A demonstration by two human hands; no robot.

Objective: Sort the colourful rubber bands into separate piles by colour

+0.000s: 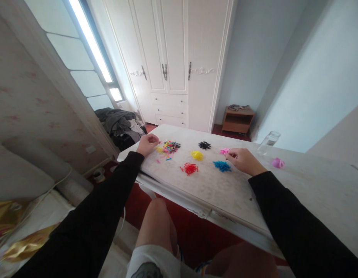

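Observation:
My left hand (148, 144) is closed in a pinch beside a mixed pile of small coloured strips (171, 147), with a bit of pink showing at its fingertips. My right hand (243, 159) has its fingers pressed together next to a pink pile (224, 151); whatever they may hold is hidden. Sorted by colour, other small piles lie between the hands: black (204, 145), yellow (196, 155), red (190, 168) and blue (222, 166). A few loose strips (168, 159) lie just in front of the mixed pile.
The white table (179, 185) has a clear glass vessel (268, 142) and a pinkish-purple object (277, 163) on its right part. Behind it stand a white wardrobe (173, 46) and a small wooden cabinet (238, 119). Clothes (118, 121) are heaped beyond the left end.

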